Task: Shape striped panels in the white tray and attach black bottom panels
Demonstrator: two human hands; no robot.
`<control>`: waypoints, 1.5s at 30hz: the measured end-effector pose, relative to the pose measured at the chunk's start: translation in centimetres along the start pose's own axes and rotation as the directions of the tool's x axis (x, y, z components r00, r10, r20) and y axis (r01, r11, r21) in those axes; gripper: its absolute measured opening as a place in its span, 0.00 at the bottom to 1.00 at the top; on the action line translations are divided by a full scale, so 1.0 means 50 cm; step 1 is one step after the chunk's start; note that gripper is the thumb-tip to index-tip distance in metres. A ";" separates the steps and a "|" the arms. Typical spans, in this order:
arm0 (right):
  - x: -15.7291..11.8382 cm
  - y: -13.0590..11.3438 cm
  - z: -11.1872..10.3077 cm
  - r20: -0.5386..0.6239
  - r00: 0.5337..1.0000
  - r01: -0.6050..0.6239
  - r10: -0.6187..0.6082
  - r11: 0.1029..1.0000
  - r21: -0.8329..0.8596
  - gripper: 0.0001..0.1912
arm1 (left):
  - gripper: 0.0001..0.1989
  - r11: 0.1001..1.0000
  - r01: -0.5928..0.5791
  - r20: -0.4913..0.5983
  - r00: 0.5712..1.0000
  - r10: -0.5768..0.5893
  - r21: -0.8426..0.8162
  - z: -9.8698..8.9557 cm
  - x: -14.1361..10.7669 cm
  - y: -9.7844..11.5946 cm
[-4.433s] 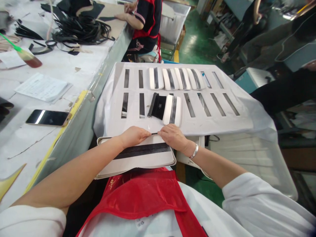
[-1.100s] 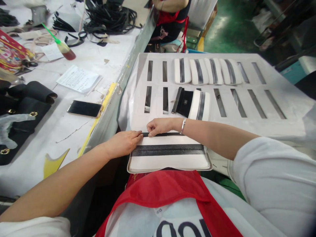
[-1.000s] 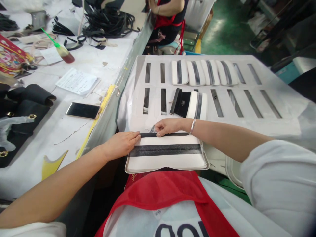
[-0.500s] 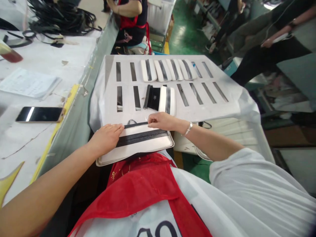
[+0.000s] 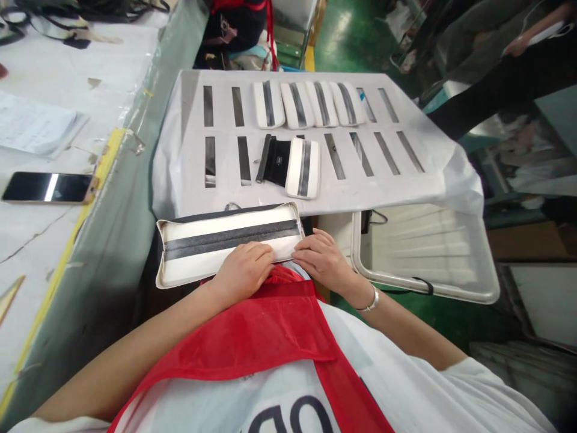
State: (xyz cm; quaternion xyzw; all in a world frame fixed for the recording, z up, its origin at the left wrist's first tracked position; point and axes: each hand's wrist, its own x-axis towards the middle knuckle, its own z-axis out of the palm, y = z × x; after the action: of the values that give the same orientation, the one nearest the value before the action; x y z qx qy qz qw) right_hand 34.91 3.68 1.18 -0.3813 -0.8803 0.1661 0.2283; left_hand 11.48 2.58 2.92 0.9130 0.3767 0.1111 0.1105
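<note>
A long white piece with a black stripe [image 5: 274,231], its rims standing up at the ends like a shallow bag or case part, lies just in front of my red apron. My left hand [image 5: 246,267] is closed over its near edge, right of the middle, thumb hidden. At its near right corner my right hand [image 5: 322,258] pinches the edge with bent fingers. Beyond them, a smaller white striped pouch [image 5: 304,168] rests on the slotted white board [image 5: 171,162], beside a black flap piece [image 5: 276,161].
Several more white striped pouches [image 5: 297,105] stand in a row on the board's far side. To the right below is a white plastic bin [image 5: 451,291]. The left worktable [image 5: 45,252] carries a phone [image 5: 47,187] and papers [image 5: 38,123]. Other people sit nearby.
Both hands have moved from the far edge of the striped piece to its near edge. The piece now shows its raised rim at both ends. The view has tipped downward.
</note>
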 end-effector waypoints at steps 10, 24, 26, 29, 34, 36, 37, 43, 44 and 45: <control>0.000 -0.012 0.003 -0.031 0.999 -0.024 0.021 0.996 -0.083 0.07 | 0.08 0.998 0.000 -0.012 1.000 0.001 0.070 0.008 0.000 0.000; 0.018 -0.048 0.023 -0.096 0.987 -0.134 0.129 0.990 -0.050 0.08 | 0.08 0.997 0.046 -0.206 0.978 -0.031 0.069 0.033 -0.006 0.006; 0.014 -0.047 0.024 -0.115 0.989 -0.096 0.090 0.994 -0.046 0.08 | 0.08 0.998 0.017 -0.199 0.980 -0.004 0.067 0.032 -0.008 0.004; 0.010 -0.043 0.027 -0.138 0.988 -0.071 0.066 0.997 -0.027 0.07 | 0.08 0.998 -0.004 -0.178 0.984 0.016 0.066 0.031 -0.008 0.000; 0.015 -0.041 0.032 -0.127 0.987 -0.104 0.102 0.994 -0.012 0.07 | 0.09 0.998 0.006 -0.172 0.985 0.005 0.061 0.029 -0.005 -0.002; 0.020 -0.043 0.034 -0.122 0.984 -0.133 0.129 0.991 -0.025 0.07 | 0.09 0.998 0.018 -0.190 0.982 -0.006 0.062 0.030 -0.004 -0.002; 0.022 -0.044 0.036 -0.119 0.982 -0.149 0.144 0.988 -0.031 0.08 | 0.09 0.998 0.026 -0.198 0.980 -0.013 0.062 0.031 -0.003 -0.002; 0.041 -0.057 0.046 -0.026 0.944 -0.331 0.330 0.937 -0.114 0.07 | 0.09 0.991 0.126 -0.212 0.971 -0.113 0.048 0.041 0.009 0.008; 0.044 -0.061 0.046 -0.006 0.932 -0.360 0.363 0.923 -0.134 0.06 | 0.08 0.988 0.150 -0.210 0.968 -0.138 0.044 0.041 0.012 0.010; 0.046 -0.065 0.046 0.002 0.920 -0.387 0.392 0.910 -0.153 0.05 | 0.07 0.984 0.175 -0.209 0.964 -0.164 0.037 0.041 0.015 0.013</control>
State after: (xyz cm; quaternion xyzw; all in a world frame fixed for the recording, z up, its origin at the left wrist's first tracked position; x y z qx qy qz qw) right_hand 30.36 3.01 1.38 -0.5622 -0.8002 0.1482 0.1471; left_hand 12.99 2.43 1.26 0.8638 0.4658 0.1842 0.0549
